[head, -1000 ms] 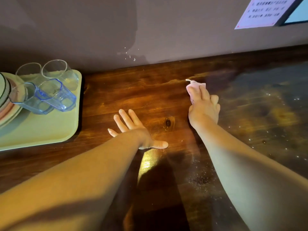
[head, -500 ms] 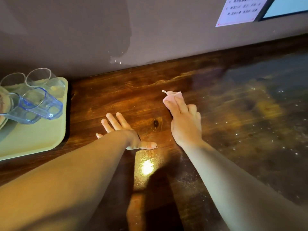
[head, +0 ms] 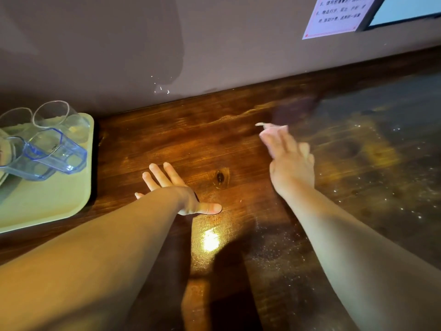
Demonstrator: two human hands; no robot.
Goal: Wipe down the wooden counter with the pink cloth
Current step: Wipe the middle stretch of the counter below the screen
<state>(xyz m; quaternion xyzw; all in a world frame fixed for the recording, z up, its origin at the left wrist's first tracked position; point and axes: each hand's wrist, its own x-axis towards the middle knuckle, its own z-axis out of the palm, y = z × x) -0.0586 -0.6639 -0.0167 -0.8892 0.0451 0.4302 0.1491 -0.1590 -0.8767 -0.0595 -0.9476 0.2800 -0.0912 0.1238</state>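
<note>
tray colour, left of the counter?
Pale yellow-green tray, plain, seen in the head view.

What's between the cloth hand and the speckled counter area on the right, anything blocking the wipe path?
Nothing visible. The right hand presses the pink cloth on the wooden counter; only bare speckled wood lies rightward. The tray sits far left.
</note>
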